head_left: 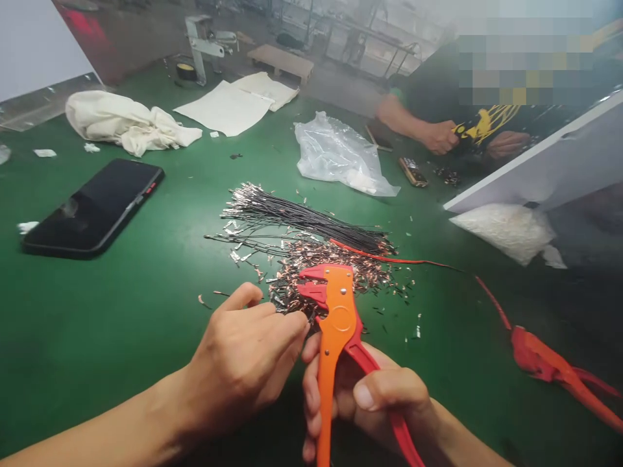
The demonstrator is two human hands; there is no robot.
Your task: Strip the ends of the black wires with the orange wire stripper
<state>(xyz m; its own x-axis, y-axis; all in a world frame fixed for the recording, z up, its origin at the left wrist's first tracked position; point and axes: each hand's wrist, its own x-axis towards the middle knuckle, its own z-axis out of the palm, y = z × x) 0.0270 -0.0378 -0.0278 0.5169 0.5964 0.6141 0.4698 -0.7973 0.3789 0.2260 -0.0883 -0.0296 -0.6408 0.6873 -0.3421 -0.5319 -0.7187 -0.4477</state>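
My right hand (374, 395) is wrapped round the orange and red handles of a wire stripper (339, 318), whose red jaws point left and stand a little apart. Close to the tool's left side is my left hand (248, 350), fingers curled; whatever its fingertips hold, if anything, is hidden. Beyond the jaws lies a heap of short wire scraps (292, 279) with copper-coloured bits. Behind that heap rests a long bundle of thin black wires (306, 217), with silvery ends at the left. A thin red strip (389, 258) crosses beside the bundle.
On the green table (195, 214) lie a black phone (97, 204), a white cloth (126, 123), paper sheets (226, 107), a clear plastic bag (341, 152) and a filled bag (506, 227). A second orange-red tool (549, 363) is at right. Another person's hands (440, 136) hold something yellow across the table.
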